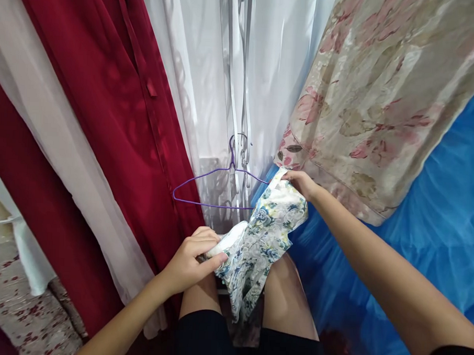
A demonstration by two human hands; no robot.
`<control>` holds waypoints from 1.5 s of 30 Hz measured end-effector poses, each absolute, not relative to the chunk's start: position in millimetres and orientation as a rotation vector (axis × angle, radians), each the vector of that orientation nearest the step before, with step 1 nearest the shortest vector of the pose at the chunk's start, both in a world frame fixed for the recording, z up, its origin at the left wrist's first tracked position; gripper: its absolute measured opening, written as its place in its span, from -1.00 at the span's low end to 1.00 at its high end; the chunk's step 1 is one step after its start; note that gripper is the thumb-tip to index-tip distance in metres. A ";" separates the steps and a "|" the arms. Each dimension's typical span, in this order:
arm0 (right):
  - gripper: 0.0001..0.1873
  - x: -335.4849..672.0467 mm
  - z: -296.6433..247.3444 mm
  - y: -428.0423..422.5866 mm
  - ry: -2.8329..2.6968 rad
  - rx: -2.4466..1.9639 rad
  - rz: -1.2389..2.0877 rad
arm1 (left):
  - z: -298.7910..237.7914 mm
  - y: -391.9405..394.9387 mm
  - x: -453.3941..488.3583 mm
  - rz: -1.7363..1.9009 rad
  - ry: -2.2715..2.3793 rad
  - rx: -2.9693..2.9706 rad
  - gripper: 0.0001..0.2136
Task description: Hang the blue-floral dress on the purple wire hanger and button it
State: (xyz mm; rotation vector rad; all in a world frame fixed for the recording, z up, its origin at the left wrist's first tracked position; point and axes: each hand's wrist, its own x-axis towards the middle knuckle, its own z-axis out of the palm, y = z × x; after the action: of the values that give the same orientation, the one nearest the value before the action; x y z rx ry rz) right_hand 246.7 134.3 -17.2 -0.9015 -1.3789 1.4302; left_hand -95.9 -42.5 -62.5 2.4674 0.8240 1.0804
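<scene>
A small white garment with a blue and green flower print (263,241) hangs between my two hands, above my knees. My left hand (192,259) is closed on its lower left corner. My right hand (299,183) pinches its upper corner and holds it against the right end of a purple wire hanger (213,189). The hanger's hook is caught among the sheer white curtain (240,94) behind it.
A dark red robe (118,104) hangs at the left beside more white cloth. A cream cloth with pink flowers (378,94) hangs at the upper right. Blue netting (435,217) fills the right side. A speckled fabric (15,298) lies at the lower left.
</scene>
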 end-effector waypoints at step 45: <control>-0.68 241.6 -31.6 80.4 -1.283 -0.888 1.869 | 3.0 96.6 -140.2 1.531 1.420 2.170 -0.73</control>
State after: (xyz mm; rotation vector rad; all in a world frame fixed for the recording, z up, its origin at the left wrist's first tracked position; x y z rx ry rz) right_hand 241.6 80.4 -31.6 -0.8882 -1.2828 1.8687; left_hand -140.2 96.6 3.0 2.1703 1.4202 1.5309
